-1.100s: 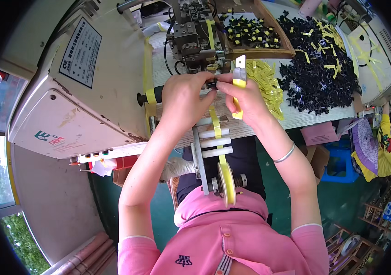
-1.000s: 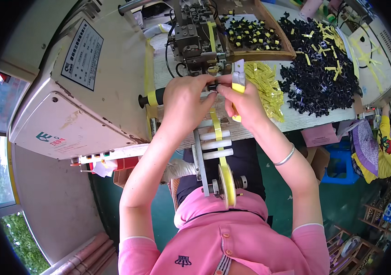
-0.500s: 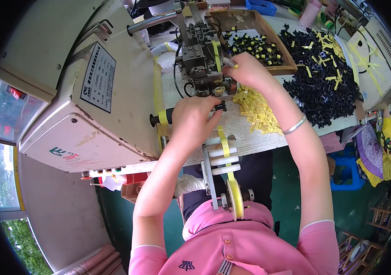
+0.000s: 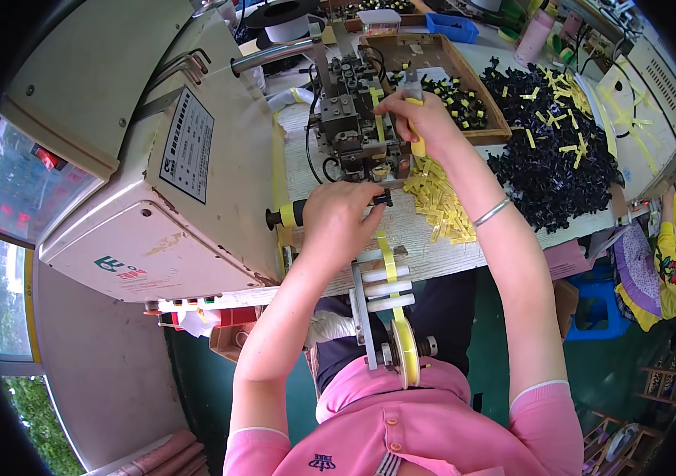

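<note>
My left hand [image 4: 338,218] is closed at the front of a small metal press-like machine [image 4: 350,127], its fingertips pinching a small black part [image 4: 385,198]. From behind this hand a black cylinder with a yellow band [image 4: 286,215] sticks out to the left; whether the hand grips it, I cannot tell. My right hand [image 4: 427,123] wraps round a yellow-handled tool [image 4: 418,145] with a flat grey end, held beside the machine's right side. Yellow tape [image 4: 388,258] runs up over white rollers from a reel [image 4: 406,353] at my lap.
Cut yellow tape pieces [image 4: 445,198] lie below my right hand. Behind them stands a wooden tray [image 4: 500,131] of black parts with yellow tape. A large heap of black parts [image 4: 548,170] covers the right side. A beige machine cabinet [image 4: 155,222] borders the left.
My right hand has moved back from the machine's front, and the tool has turned to point away from me. My left hand stays at the machine's front. The whole view has shifted slightly.
</note>
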`<state>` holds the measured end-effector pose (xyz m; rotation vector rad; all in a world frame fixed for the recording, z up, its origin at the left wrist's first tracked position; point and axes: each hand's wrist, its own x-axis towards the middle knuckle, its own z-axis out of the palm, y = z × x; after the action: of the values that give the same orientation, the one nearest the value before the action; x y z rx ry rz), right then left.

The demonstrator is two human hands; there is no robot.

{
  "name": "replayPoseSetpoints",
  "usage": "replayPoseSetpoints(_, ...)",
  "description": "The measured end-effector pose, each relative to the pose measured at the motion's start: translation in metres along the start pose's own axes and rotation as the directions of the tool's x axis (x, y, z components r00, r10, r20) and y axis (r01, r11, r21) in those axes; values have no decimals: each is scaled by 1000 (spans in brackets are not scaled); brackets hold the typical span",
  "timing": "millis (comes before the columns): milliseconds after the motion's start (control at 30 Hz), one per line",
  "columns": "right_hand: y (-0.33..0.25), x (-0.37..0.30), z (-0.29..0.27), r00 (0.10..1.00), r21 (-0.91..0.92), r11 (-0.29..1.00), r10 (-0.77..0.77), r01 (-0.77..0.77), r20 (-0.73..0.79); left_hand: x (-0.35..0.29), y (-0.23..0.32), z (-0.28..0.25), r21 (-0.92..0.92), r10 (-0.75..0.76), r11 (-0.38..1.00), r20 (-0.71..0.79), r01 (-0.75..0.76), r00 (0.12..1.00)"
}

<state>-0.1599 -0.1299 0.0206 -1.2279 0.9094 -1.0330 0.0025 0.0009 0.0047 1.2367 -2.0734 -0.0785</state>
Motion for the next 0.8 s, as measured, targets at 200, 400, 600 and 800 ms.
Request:
replayPoseSetpoints(200,-7,-9,7,997,-147,989,-4,-8,-81,0,2,1,0,-20,1000,12,20,1000)
replayPoseSetpoints(400,2,-53,4,991,-300,944,-135,136,23,3,-3,1,-85,-40,996,-25,37,999)
replayPoseSetpoints(600,29,-102,20,963,-248,938,-263,241,-62,2,2,0,-180,-152,972,5,150,988)
replayPoseSetpoints(800,31,-101,30,928,-412,845,-373,340,1,1,3,2,-136,-105,986,-34,99,994)
